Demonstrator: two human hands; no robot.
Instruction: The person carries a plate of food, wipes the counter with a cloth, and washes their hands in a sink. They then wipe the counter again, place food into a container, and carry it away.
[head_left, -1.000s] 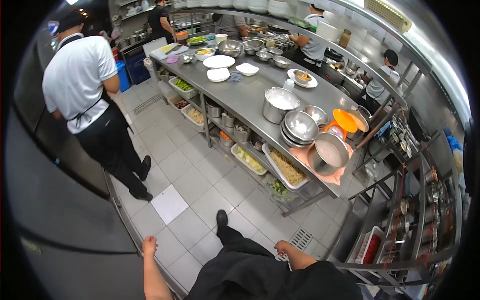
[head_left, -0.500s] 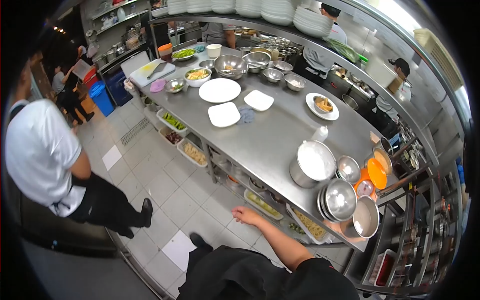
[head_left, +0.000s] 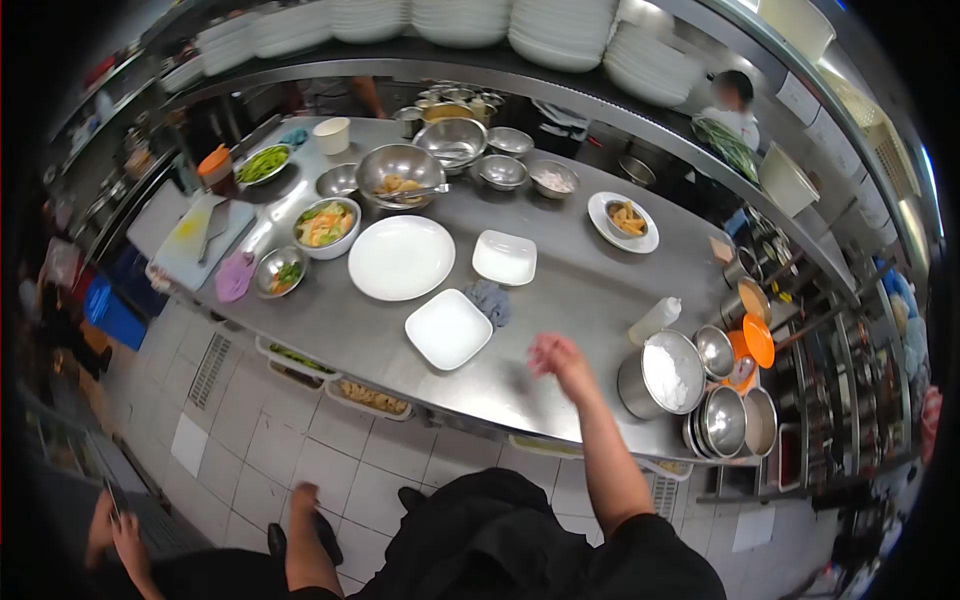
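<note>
My right hand [head_left: 558, 358] is above the steel table, its fingers loosely apart and somewhat blurred, with nothing in it. Nearest to it are a crumpled grey-blue cloth [head_left: 488, 302] and a square white plate [head_left: 448, 330]. Behind these sit a smaller white dish [head_left: 504, 258] and a large round white plate [head_left: 401, 258]. My left hand [head_left: 304, 495] hangs low over the floor tiles, away from the table; its fingers are hard to make out.
To the right stand a squeeze bottle [head_left: 655, 320], a pot of white contents [head_left: 662, 375] and stacked steel bowls [head_left: 722, 422]. Bowls of food, such as cut vegetables [head_left: 327, 228], and a cutting board with a knife [head_left: 205, 235] are at left. A co-worker's hands [head_left: 125, 540] show lower left.
My view has turned and come closer to the table. My right hand has moved from over the floor to above the tabletop. My left hand has come into view.
</note>
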